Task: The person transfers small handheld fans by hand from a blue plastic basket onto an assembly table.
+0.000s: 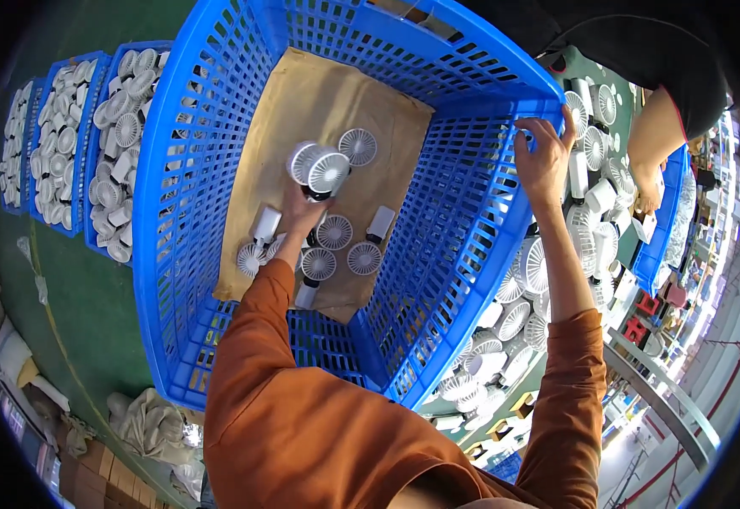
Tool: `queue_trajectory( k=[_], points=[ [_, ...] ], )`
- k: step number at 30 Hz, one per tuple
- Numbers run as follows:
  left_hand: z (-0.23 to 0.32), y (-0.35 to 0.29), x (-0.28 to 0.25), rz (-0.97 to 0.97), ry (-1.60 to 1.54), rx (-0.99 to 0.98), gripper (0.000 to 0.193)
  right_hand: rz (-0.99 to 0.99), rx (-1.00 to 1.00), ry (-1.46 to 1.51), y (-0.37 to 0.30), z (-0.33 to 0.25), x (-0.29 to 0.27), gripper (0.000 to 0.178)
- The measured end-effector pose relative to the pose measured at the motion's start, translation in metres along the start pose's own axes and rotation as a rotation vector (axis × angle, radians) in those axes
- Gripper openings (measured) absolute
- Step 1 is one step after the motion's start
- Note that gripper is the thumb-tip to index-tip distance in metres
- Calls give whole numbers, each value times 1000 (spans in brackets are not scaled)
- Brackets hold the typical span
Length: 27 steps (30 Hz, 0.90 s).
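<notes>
Inside a big blue plastic basket (153,254) is my left hand (300,212), closed around white handheld fans (327,173). Two round heads show above my fingers; their handles are mostly hidden in my grip. Below them, several more handheld fans (365,258) lie spread over brown cardboard (336,93) that lines the basket's bottom. Some are partly covered by my left wrist. At the basket's right side, my right hand (544,161) has its fingers hooked over the rim, holding it.
To the right, a large heap of white fans (533,263) lies beside the basket. A co-worker's hand (648,193) reaches down there, near another blue basket (660,242). Several full fan baskets (86,191) stand in a row on the green floor (90,314) at left.
</notes>
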State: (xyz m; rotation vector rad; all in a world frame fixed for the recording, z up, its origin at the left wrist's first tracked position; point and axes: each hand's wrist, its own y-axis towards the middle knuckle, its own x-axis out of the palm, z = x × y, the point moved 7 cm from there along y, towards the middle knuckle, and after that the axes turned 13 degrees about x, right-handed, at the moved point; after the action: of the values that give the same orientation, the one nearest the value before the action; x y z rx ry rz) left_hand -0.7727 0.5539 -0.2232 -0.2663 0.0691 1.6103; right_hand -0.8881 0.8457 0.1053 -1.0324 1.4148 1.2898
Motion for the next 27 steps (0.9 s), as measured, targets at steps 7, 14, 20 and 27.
queue_trajectory(
  k=[7, 14, 20, 27],
  points=[
    [-5, 16, 55, -541, 602, 66, 65, 23, 30, 78, 0, -14, 2, 13],
    [-28, 10, 88, -570, 921, 285, 30, -18, 145, 189, 4, -1, 5, 16],
    [-25, 12, 69, -578, 516, 183, 40, 43, 151, 234, 1, -7, 13, 8],
    [-12, -16, 74, -636, 185, 147, 54, 106, 173, 237, -13, 24, 13, 6]
  ],
)
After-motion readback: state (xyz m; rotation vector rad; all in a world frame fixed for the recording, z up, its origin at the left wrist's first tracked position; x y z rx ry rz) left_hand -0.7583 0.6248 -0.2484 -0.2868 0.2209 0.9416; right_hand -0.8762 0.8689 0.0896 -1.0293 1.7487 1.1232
